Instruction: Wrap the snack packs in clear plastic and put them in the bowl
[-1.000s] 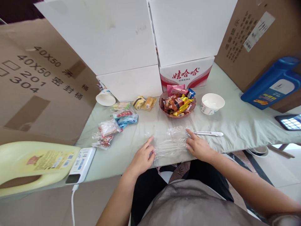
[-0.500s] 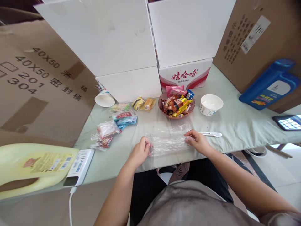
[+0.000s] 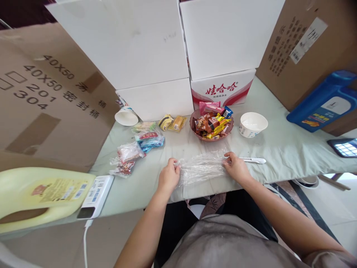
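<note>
A clear crinkled plastic bag (image 3: 201, 168) is stretched between my two hands over the front of the table. My left hand (image 3: 168, 176) pinches its left end and my right hand (image 3: 236, 166) pinches its right end. The bag looks lifted a little off the pale green cloth (image 3: 279, 149). Just behind it stands a brown bowl (image 3: 211, 124) heaped with wrapped snacks. A white utility knife (image 3: 252, 160) lies right beside my right hand.
A white paper bowl (image 3: 252, 124) stands right of the snack bowl, a tipped paper cup (image 3: 126, 115) at the left. Loose snack packets (image 3: 139, 143) lie left of centre. White cartons (image 3: 156, 56) and brown cardboard wall the back. A yellow jug (image 3: 41, 195) and scale (image 3: 95, 195) sit front left.
My hands went from pressing flat on the bag to pinching its two ends. The bag has been gathered into a narrower strip and raised slightly.
</note>
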{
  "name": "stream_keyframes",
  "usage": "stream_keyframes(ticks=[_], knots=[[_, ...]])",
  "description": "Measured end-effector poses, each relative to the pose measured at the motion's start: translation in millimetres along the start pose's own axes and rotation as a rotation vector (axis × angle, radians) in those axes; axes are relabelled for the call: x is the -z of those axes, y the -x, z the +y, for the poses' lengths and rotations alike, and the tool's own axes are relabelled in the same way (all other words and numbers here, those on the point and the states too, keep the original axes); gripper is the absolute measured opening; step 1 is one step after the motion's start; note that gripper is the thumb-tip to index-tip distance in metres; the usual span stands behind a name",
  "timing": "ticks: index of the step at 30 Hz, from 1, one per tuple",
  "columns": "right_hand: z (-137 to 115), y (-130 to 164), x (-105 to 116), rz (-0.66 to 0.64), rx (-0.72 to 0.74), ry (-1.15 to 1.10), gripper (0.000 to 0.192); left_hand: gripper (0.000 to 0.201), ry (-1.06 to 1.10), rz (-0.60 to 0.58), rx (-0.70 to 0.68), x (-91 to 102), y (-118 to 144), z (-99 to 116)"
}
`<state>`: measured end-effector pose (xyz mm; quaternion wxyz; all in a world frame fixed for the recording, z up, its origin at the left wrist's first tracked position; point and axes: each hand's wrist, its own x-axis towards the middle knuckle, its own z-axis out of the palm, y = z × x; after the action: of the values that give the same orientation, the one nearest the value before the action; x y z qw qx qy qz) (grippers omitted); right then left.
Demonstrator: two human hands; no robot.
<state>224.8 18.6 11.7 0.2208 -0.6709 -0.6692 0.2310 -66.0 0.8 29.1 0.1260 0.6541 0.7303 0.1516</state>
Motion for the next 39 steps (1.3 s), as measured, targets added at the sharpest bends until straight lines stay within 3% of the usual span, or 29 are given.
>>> stream_keyframes(ticks=[3,5,8,11,13,16,18,21,24,26,29,32,34,37,39], knots=[[-0.9,0.3,2.1,-0.013,0.006,0.076,0.021,0.023,-0.097,0.033,0.011,-6.7,2.5,-0.7],[-3.2,1.0,2.4,-0.026,0.019,0.135,0.024,0.030,-0.139,0.132,0.015,-5.8,7.2,5.5],[-8.3,2.5,-0.7,-0.048,0.027,0.208,0.029,0.023,-0.119,0.260,-0.156,-5.7,17.1,24.9],[-9.7,2.8,-3.6,-0.056,0.026,0.243,0.031,0.025,-0.071,0.080,-0.529,-16.9,25.7,44.9],[-5.0,0.9,-0.3,-0.055,0.032,0.250,0.033,0.036,-0.087,-0.047,-0.674,-28.4,28.3,50.8],[7.2,-4.3,16.0,0.010,-0.022,0.292,0.033,0.069,-0.140,-0.145,-0.697,-41.0,28.6,47.8],[11.2,-6.5,28.9,0.129,-0.037,0.333,0.033,0.075,-0.154,-0.191,-0.686,-43.8,27.9,44.0],[3.4,-3.3,34.5,0.218,0.203,0.328,0.031,0.074,-0.154,-0.223,-0.676,-43.8,27.3,43.9],[-8.4,4.5,17.0,0.008,0.619,0.298,0.041,0.074,-0.146,-0.218,-0.676,-44.2,27.0,44.1],[-7.8,9.0,1.3,-0.134,0.769,0.324,0.061,0.077,-0.151,-0.195,-0.642,-43.3,27.1,35.9],[6.6,14.4,-10.1,-0.194,0.764,0.377,0.077,0.084,-0.195,-0.144,-0.533,-34.7,30.3,6.6],[23.2,22.5,-3.0,-0.205,0.750,0.380,0.084,0.090,-0.235,-0.067,-0.459,-17.8,40.3,-27.7],[30.9,30.0,6.1,-0.231,0.783,0.356,0.088,0.088,-0.219,-0.031,-0.491,-6.2,50.3,-42.3],[38.9,41.5,18.4,-0.244,0.799,0.294,0.085,0.054,-0.108,-0.068,-0.635,3.8,65.0,-48.2],[43.3,47.7,24.5,-0.214,0.766,0.246,0.073,0.027,-0.010,-0.087,-0.700,5.0,71.6,-46.8]])
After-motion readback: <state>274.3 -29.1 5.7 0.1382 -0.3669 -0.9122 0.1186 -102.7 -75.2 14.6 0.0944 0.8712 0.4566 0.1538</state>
